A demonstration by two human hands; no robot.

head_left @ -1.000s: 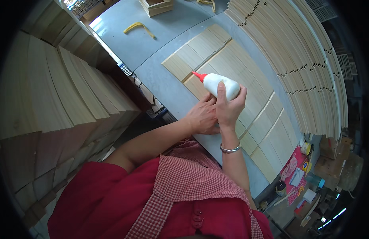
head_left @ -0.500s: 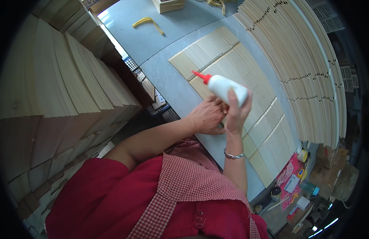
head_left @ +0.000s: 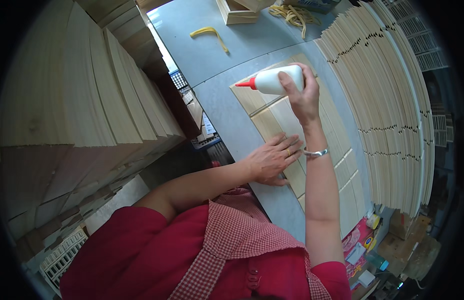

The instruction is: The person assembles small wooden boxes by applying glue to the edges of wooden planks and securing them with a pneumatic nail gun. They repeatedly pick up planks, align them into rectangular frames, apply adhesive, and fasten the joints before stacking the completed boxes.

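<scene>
My right hand (head_left: 306,97) is wrapped round a white squeeze glue bottle (head_left: 279,80) with a red pointed nozzle. The bottle is held nearly sideways above the far end of a row of thin pale wooden boards (head_left: 266,123), its tip pointing left. Grooves cross the boards; those at the near end look filled with a whitish line, while the far one looks darker. My left hand (head_left: 274,159) lies on the boards' left edge, fingers stretched out and holding nothing. A ring and a bracelet show on my hands.
Tall stacks of grooved boards (head_left: 387,110) line the table's right side. More wood piles (head_left: 87,85) rise at left. On the grey table (head_left: 212,60) lie a yellow strip (head_left: 210,35), a wooden box (head_left: 240,15) and yellow bands (head_left: 294,16). A bottle (head_left: 377,260) stands low at right.
My right hand has moved away from me with the glue bottle, which is tilted closer to level. My left hand has flattened out from bunched fingers. The head view has shifted a little.
</scene>
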